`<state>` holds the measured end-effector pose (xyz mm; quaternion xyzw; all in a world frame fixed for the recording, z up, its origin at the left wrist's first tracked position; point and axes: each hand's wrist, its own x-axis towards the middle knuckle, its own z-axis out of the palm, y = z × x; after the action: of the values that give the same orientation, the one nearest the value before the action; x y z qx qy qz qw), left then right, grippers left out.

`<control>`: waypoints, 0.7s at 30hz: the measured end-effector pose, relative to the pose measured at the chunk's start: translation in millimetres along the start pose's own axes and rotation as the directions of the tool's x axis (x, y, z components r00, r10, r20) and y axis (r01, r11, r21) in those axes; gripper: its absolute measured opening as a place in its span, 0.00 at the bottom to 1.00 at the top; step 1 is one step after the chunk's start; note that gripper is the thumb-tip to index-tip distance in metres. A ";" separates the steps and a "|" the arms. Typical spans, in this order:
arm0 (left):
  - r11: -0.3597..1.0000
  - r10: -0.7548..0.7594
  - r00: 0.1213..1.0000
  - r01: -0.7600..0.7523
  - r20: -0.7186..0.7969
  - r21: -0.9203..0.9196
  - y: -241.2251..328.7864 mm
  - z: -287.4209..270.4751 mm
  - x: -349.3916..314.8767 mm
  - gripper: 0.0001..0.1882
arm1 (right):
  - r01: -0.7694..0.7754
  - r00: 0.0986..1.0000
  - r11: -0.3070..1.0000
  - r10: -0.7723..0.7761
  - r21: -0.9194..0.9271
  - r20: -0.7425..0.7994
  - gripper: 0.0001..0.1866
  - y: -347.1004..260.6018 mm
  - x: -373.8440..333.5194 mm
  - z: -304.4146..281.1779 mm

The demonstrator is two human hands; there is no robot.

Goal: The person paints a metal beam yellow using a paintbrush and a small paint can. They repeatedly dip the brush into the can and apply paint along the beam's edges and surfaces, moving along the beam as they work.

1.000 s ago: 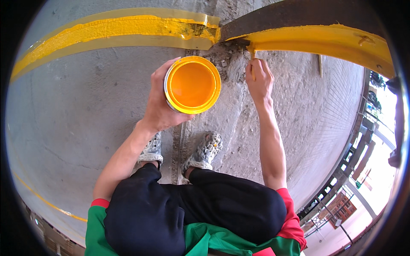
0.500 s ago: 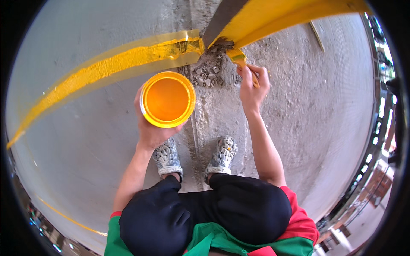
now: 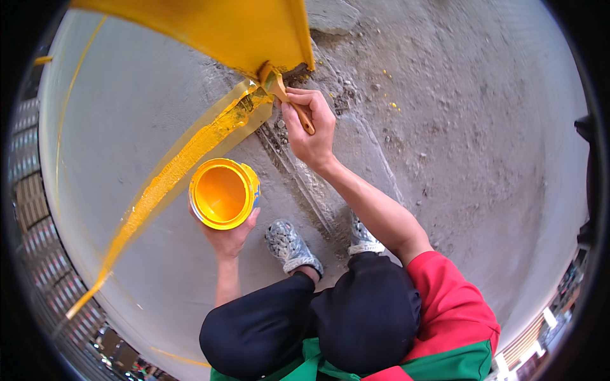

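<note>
You've shifted the brush (image 3: 278,90): bristles now at the yellow beam's (image 3: 222,28) lower edge, by the taped stripe's (image 3: 190,147) end. Right hand (image 3: 311,130) pinches its handle; left hand (image 3: 230,240) grasps the paint tin (image 3: 254,185), nearer you. Painting likely reaches the join.

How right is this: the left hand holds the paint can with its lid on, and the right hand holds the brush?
Not quite: the head view shows the paint can open, with orange paint inside. The left hand does hold it, and the right hand holds the brush.
</note>
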<state>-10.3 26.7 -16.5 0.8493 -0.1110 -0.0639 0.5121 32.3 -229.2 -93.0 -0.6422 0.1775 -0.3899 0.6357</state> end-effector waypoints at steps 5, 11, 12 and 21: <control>0.995 0.093 0.995 -0.092 0.028 -0.030 12.3 3.0 13.4 0.63 | -0.344 0.916 0.939 0.333 -0.010 -0.224 0.08 7.9 6.2 -12.7; 0.991 0.127 0.992 -0.127 -0.028 -0.035 19.7 7.6 13.0 0.53 | -0.437 0.823 0.758 0.555 0.484 -0.125 0.09 2.3 28.2 4.5; 0.989 0.142 0.990 -0.142 -0.028 -0.027 20.9 7.9 13.6 0.53 | -0.427 0.814 0.714 0.570 0.555 -0.107 0.09 -1.9 22.2 -0.1; 0.987 0.140 0.990 -0.138 0.015 -0.081 30.0 14.2 17.4 0.52 | -0.511 0.770 0.785 0.599 0.349 -0.221 0.09 2.9 18.1 13.1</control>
<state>-0.3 -3.4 3.5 0.8177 -0.1726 -0.0413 0.5476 54.0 -233.8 -89.4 -0.3955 0.4068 -0.3014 0.7663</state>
